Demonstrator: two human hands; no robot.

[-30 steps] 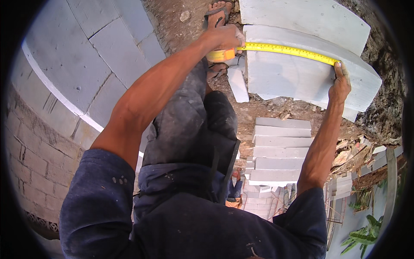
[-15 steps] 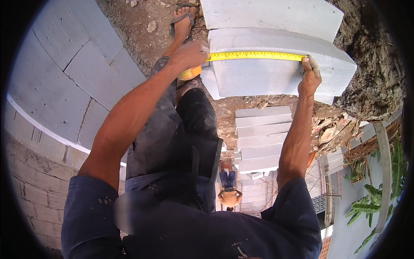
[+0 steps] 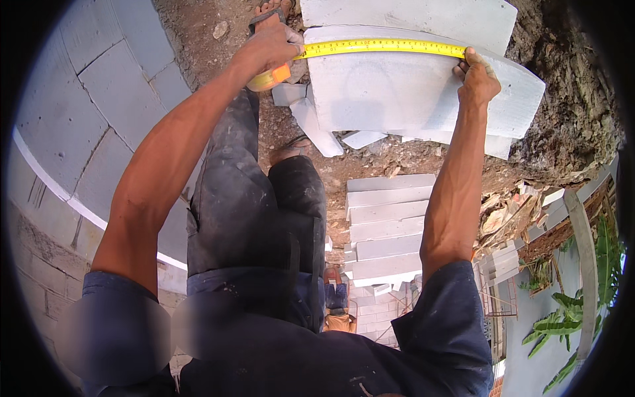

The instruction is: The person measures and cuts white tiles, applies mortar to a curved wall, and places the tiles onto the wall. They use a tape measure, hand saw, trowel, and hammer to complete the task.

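A yellow tape measure blade (image 3: 383, 46) stretches across the long upper edge of a pale grey concrete block (image 3: 383, 96). My left hand (image 3: 270, 49) is closed on the blade at the block's left end. The orange and yellow tape measure case (image 3: 270, 78) hangs just under that hand. Toward the block's right part, my right hand (image 3: 479, 78) pinches the blade's other end, its thumb or fingertip on top and the other fingers curled. The blade bows slightly in this view. Another pale block (image 3: 410, 18) lies directly beyond.
A wall of large grey blocks (image 3: 86, 112) runs along my left. Broken block pieces (image 3: 317, 126) lie on the dirt beside my foot. Several stacked blocks (image 3: 390, 228) stand nearer the middle, with a person (image 3: 338, 311) partly visible below them. Rough earth (image 3: 562, 92) rises at the right.
The left hand and tape case have shifted left and farther up in view, with slightly more blade showing between the hands. The right hand stays at the blade's end. The whole view has shifted.
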